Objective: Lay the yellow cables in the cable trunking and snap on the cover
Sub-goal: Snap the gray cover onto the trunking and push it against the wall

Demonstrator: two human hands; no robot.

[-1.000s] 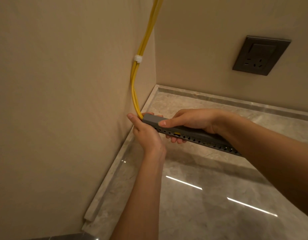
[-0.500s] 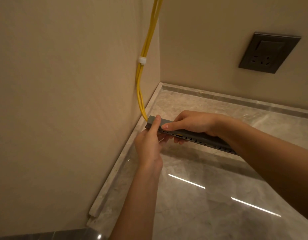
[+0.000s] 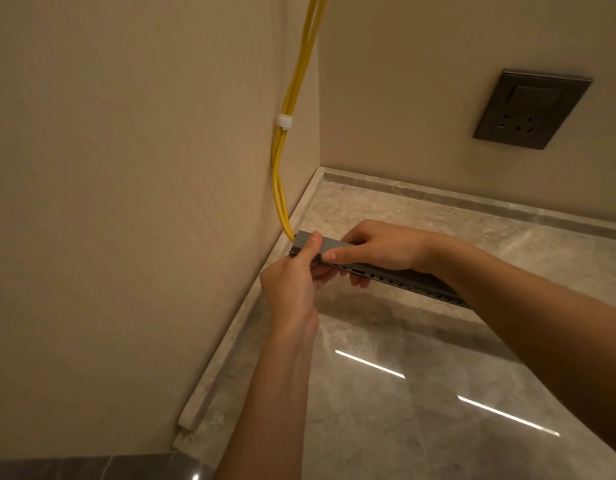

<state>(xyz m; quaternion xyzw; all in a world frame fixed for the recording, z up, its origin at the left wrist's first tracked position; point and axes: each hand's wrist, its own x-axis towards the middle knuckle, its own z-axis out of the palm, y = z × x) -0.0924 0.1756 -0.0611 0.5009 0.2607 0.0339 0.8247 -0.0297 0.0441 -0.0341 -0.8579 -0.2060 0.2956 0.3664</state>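
Now the long grey slotted plastic cable trunking (image 3: 396,277) is held above the polished grey marble floor (image 3: 386,393), near its left-wall edge. The left hand (image 3: 292,285) pinches the trunking's end, thumb on the grey cover (image 3: 329,244); the right hand (image 3: 379,249) clasps it just beside. Two yellow cables (image 3: 282,174), bound by a white clip (image 3: 284,121), run down the beige wall (image 3: 126,202) into that end.
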